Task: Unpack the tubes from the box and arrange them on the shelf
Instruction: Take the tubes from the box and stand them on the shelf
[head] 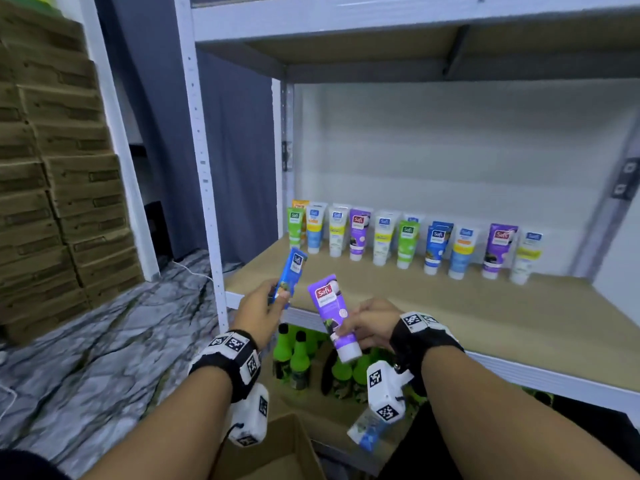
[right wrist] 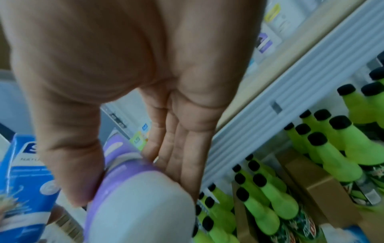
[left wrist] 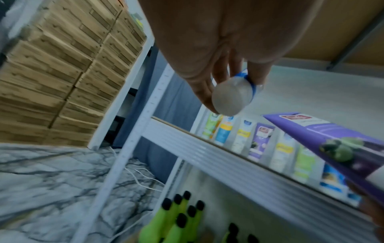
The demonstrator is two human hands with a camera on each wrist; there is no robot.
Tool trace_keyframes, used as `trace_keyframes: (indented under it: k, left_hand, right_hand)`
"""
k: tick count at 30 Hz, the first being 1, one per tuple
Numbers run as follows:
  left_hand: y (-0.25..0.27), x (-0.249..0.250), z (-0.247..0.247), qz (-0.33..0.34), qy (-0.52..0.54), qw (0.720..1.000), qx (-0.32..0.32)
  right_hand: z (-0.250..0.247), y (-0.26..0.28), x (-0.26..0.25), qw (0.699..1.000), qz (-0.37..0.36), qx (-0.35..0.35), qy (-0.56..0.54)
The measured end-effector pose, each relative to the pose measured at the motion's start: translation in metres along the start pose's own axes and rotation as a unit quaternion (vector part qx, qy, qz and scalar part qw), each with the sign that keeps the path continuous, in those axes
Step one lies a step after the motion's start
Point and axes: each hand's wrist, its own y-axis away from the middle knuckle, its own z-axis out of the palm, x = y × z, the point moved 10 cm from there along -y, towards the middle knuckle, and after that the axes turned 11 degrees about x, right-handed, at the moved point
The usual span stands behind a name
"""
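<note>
My left hand [head: 276, 296] grips a blue tube [head: 292, 271] near its cap, tilted up at the front left corner of the shelf board [head: 450, 306]. The tube's white cap [left wrist: 230, 97] faces the left wrist camera. My right hand [head: 350, 326] holds a purple tube [head: 330, 306], cap down, just right of the blue one; thumb and fingers pinch it above its white cap [right wrist: 141, 207]. Both tubes are in the air in front of the shelf edge. Several tubes [head: 398, 237] stand cap-down in a row at the back of the shelf. The cardboard box [head: 280, 448] lies below my wrists.
Green bottles with black caps [head: 299, 355] crowd the level under the shelf board. A blue and white tube [head: 365, 433] lies low by my right wrist. Stacked brown cartons [head: 59, 174] fill the left. The white shelf post [head: 204, 161] stands left of my hands.
</note>
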Motion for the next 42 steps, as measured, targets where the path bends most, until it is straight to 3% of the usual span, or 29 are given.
trace_keyframes:
  k: [9,15,24,28,33,42]
  left_hand:
    - [-0.039,0.08,0.112,-0.027,0.082,0.991,-0.105]
    - [-0.049,0.123,0.197,-0.031,0.116,0.977,-0.178]
    - [-0.05,0.18,0.314,0.028,0.029,0.97,-0.239]
    - [-0.05,0.194,0.362,0.026,0.013,0.964,-0.266]
    - [-0.052,0.207,0.41,0.036,0.012,0.961,-0.273]
    - [-0.069,0.231,0.459,0.061,-0.038,0.969,-0.236]
  right_hand:
    - [-0.122,-0.023,-0.007,0.992,-0.024,0.105,-0.071]
    - [-0.21,-0.034,0.007,0.976,-0.046,0.205,-0.055]
    - [-0.318,-0.053,0.054,0.953,-0.023,0.303,0.011]
    - [-0.361,-0.065,0.065,0.932,-0.021,0.358,0.055]
    - [-0.396,-0.065,0.062,0.905,-0.013,0.395,0.155]
    - [-0.435,-0.1,0.071,0.896,-0.01,0.412,0.168]
